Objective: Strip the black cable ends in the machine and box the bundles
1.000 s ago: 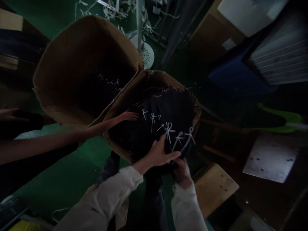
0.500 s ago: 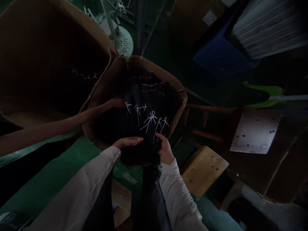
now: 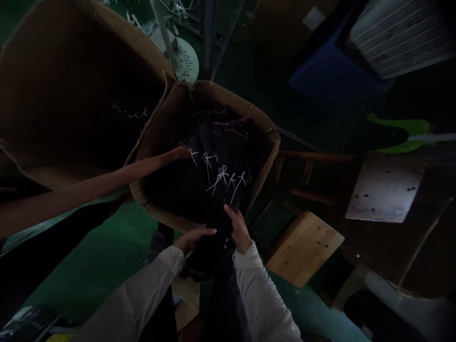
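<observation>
Both my hands are closed round a dark bundle (image 3: 213, 223) at the near edge of a cardboard box (image 3: 164, 219). My left hand (image 3: 195, 236) grips its left side, thumb on top and the other fingers mostly hidden beneath. My right hand (image 3: 238, 230) holds the right side, thumb laid along the top. Several white string bows (image 3: 223, 175) lie across the dark material in the box. Another person's bare arm (image 3: 142, 166) reaches in from the left, its hand touching the material near the leftmost bow.
A larger cardboard box (image 3: 46, 95) stands at the left. Wooden stools (image 3: 306, 249), a metal-topped seat (image 3: 384, 190), a blue crate (image 3: 335, 76) and a green chair part (image 3: 402, 123) are on the right. A round white stand base (image 3: 187, 61) sits behind the boxes.
My hands have moved toward me, with the dark bundle drawn over the near box edge. The view has shifted slightly. The other person's hand stays by the leftmost bow.
</observation>
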The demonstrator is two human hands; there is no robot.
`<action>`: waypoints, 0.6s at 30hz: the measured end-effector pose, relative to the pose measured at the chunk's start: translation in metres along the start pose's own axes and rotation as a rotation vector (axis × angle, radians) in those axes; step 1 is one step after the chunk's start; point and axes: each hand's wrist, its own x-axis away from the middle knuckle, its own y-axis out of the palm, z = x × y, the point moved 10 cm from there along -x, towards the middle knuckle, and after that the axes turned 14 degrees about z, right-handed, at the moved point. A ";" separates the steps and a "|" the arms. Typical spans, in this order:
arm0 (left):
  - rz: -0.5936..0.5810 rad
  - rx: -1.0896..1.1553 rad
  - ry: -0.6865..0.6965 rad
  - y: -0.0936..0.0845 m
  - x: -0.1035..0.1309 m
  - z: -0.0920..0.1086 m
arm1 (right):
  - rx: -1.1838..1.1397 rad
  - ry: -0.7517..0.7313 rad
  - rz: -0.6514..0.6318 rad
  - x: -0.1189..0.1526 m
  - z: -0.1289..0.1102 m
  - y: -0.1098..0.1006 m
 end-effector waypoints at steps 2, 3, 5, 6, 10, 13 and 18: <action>0.125 0.001 0.034 -0.005 0.000 0.001 | -0.122 0.128 -0.017 0.017 0.011 0.001; 0.196 0.009 0.071 -0.008 0.000 0.003 | -0.195 0.188 -0.012 0.025 0.015 0.001; 0.333 0.027 0.153 -0.014 0.004 0.007 | -0.318 0.277 0.008 0.037 0.018 0.000; 0.398 0.029 0.189 -0.017 0.007 0.008 | -0.344 0.296 0.018 0.040 0.018 -0.001; 0.524 -0.064 0.303 -0.018 0.022 0.014 | -0.330 0.340 0.031 0.043 0.018 -0.003; 0.436 -0.191 0.358 -0.002 0.026 0.019 | -0.295 0.352 0.032 0.043 0.020 -0.006; 0.416 -0.348 0.458 0.020 0.031 0.026 | -0.249 0.279 0.067 0.041 0.015 -0.019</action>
